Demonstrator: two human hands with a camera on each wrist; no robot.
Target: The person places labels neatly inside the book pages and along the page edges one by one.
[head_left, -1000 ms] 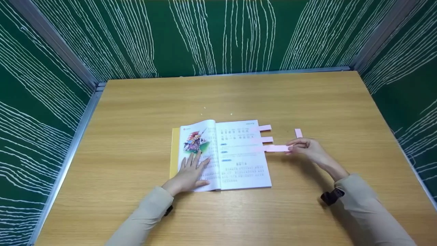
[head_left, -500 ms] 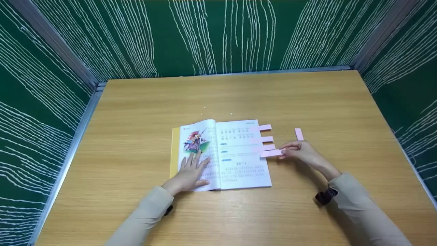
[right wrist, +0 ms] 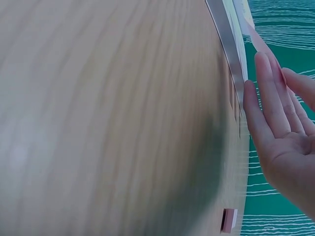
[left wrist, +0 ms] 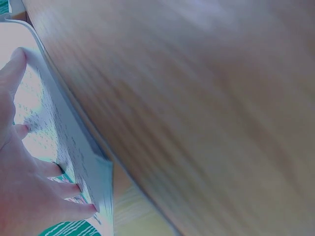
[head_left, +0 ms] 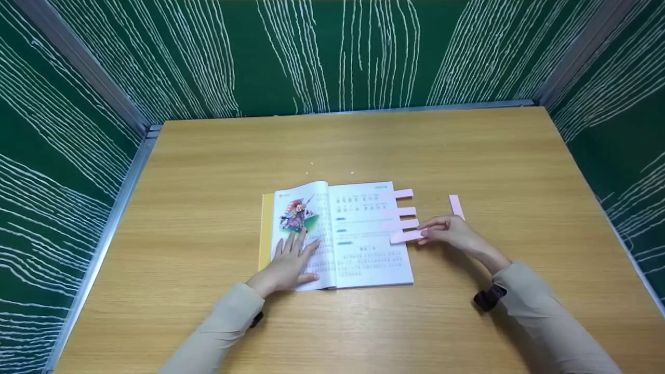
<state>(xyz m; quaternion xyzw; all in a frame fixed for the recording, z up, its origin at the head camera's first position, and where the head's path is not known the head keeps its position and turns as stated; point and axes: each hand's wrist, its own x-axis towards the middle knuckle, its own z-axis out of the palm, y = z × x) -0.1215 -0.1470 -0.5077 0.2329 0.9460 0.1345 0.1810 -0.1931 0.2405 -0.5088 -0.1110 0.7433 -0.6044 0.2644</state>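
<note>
One pad (head_left: 455, 203) (apparently) behind right grip (head_left: 457, 234)

Your left hand (head_left: 287, 266) lay palm down while your right hand (head_left: 457, 235) pinched.
Your left forearm (head_left: 218, 324) and right forearm (head_left: 545, 319) slanted inward; your left fingers (head_left: 300, 243) were spread, thumb pointing inward, and your right thumb (right wrist: 301, 84) pressed toward the extended fingers beside it.
</note>
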